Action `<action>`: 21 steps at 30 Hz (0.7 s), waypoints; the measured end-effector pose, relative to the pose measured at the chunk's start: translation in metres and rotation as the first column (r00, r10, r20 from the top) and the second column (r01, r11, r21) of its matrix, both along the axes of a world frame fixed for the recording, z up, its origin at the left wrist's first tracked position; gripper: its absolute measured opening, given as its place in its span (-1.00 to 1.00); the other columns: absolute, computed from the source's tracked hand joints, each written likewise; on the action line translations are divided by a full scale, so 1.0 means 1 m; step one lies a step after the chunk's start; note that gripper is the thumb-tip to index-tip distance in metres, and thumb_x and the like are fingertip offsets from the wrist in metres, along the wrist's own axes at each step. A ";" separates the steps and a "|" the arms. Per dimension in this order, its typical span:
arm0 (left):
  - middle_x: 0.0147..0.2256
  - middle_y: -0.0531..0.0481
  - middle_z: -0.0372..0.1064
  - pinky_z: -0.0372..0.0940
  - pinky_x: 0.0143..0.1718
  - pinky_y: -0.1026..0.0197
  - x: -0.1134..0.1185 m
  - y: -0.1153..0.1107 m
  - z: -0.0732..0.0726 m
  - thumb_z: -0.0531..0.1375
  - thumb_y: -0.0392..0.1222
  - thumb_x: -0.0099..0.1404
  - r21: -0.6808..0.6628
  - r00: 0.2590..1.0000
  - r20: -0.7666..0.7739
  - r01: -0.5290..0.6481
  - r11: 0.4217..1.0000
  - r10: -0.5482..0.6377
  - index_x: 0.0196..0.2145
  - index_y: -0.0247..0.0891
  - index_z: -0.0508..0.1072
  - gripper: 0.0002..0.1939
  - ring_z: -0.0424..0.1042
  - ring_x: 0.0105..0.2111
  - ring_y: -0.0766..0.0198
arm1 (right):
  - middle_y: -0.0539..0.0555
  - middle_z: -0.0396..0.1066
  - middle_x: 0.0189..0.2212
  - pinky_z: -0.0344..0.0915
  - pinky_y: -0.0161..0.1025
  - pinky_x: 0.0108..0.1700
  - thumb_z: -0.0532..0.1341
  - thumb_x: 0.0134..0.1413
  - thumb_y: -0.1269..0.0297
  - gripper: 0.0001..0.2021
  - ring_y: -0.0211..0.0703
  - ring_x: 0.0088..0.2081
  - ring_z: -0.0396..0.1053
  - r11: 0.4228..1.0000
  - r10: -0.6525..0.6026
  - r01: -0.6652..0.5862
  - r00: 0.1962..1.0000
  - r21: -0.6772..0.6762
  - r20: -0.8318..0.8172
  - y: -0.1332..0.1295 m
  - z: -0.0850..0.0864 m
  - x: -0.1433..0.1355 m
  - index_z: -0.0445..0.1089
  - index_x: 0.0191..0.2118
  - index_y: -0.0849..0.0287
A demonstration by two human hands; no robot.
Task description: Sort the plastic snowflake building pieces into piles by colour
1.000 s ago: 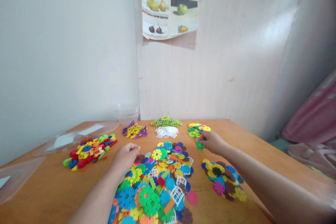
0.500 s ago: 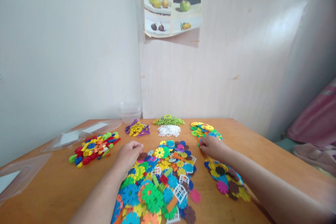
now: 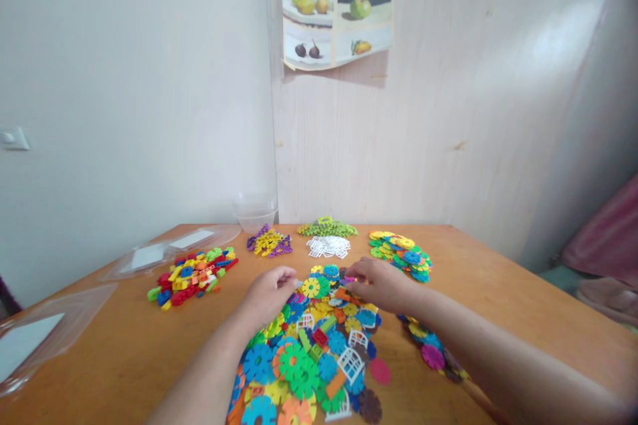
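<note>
The near edge of the table is out of view, and so is the near end of a mixed heap of flower-shaped discs, white lattice pieces and small blocks. The left forearm covers part of the heap's left flank. The right forearm hides most of a side pile of discs; only its left fringe shows. Toward the left edge, a clear lid with a white card is cut off by the picture's side.

At the heap's far end, the left hand is loosely curled above its left side; whether it grips anything cannot be told. The right hand reaches over the far right part, fingers bent, tips beside a purplish disc; its grasp cannot be made out either.

Beyond the left hand lies a block pile, with more clear lids behind, along the left edge. Farther still, toward the far right corner, is a sorted disc pile. White pieces, purple-and-yellow pieces and green pieces sit near the far edge, too small to separate. Clear bowls, nested, stand toward the far left corner, their count unclear.
</note>
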State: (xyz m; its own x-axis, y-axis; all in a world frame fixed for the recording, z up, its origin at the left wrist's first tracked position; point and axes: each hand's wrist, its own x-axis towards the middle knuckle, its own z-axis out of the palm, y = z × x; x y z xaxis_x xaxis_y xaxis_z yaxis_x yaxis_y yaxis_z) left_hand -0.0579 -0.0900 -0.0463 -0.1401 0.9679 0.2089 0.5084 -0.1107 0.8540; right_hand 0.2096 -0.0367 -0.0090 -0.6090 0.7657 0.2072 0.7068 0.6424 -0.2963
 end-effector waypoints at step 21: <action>-0.33 -0.04 0.49 0.23 -0.26 0.26 0.017 -0.009 0.007 0.22 -0.05 0.19 0.062 0.925 -0.314 0.247 0.967 -0.215 -0.38 -0.18 0.57 -0.81 0.42 -0.25 0.15 | 0.01 0.51 -0.38 0.24 -0.31 -0.26 0.21 0.10 0.27 -0.83 -0.17 -0.29 0.38 0.977 0.112 -0.152 0.961 -0.146 -0.253 -0.023 -0.008 -0.037 0.55 -0.25 0.10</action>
